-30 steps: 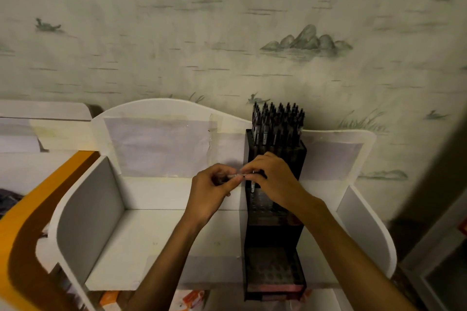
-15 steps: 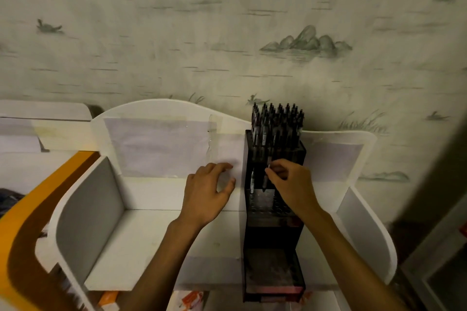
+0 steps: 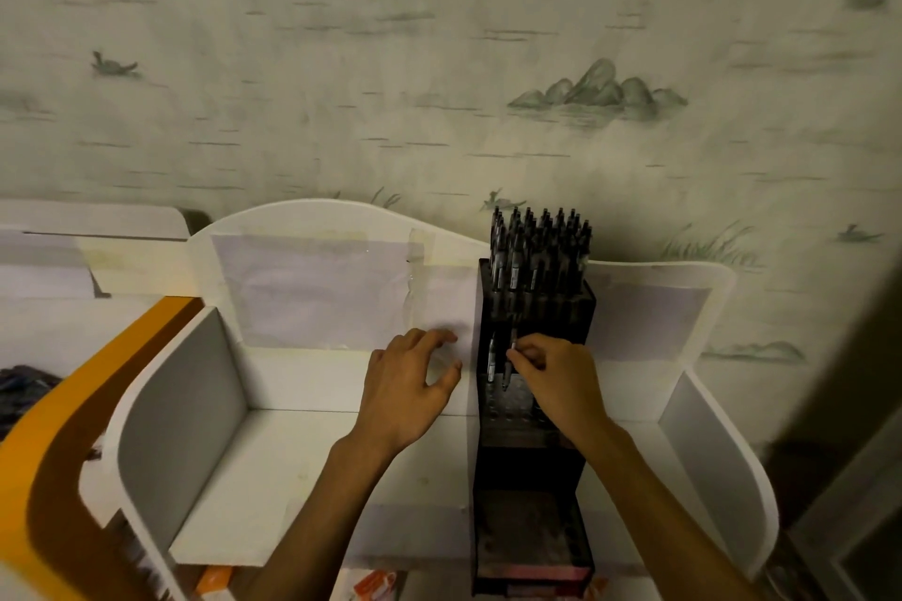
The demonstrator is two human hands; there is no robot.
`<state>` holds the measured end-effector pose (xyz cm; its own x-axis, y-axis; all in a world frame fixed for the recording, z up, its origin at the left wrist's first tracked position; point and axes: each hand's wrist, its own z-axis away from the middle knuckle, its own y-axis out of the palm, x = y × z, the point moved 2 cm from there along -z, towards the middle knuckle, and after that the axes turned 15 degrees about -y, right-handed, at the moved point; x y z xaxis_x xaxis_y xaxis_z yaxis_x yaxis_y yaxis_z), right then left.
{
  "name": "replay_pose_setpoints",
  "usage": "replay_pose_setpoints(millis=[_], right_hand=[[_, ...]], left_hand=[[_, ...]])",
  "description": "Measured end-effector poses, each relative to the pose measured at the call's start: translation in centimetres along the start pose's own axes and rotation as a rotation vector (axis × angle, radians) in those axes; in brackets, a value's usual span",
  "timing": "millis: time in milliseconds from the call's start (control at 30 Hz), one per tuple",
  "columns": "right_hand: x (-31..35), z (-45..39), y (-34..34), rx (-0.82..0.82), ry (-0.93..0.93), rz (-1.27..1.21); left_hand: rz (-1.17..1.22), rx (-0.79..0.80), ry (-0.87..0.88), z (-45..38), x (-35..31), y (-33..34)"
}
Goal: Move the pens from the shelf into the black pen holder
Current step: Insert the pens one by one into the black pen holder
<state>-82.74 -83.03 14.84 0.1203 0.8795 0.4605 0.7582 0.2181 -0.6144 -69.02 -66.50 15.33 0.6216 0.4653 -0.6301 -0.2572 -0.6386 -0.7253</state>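
The pen holder point(image 3: 534, 415) is stood on the shelf point(image 3: 293, 478), right of its middle, against the back panel point(image 3: 312, 288). Many pens point(image 3: 539, 249) are seated upright in its rear tier, two more in the tier before it. The left hand point(image 3: 407, 388) is held just left of the holder; the right hand point(image 3: 556, 378) is placed over the second tier, a pen point(image 3: 510, 356) pinched upright there.

no readable text, labels, brands, numbers or signs anywhere, pen markings too blurred
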Motion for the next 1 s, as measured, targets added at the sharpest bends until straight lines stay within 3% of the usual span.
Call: replay_pose_setpoints(millis=[233, 533, 767, 1000], right_hand=[[-0.1, 0.8, 0.8, 0.154, 0.048, 0.046], [0.1, 1.4, -0.3, 0.121, 0.103, -0.016], [3.4, 1.9, -0.8, 0.161, -0.024, -0.066], [8.3, 1.8, 3.0, 0.224, -0.110, -0.111]], left_hand=[[-0.015, 0.028, -0.007, 0.5, -0.6, 0.1], [-0.045, 0.030, -0.043, 1.3, -0.4, -0.2], [-0.150, -0.006, -0.056, 2.5, 0.5, -1.6], [-0.299, -0.058, -0.094, 4.5, 3.5, -5.5]])
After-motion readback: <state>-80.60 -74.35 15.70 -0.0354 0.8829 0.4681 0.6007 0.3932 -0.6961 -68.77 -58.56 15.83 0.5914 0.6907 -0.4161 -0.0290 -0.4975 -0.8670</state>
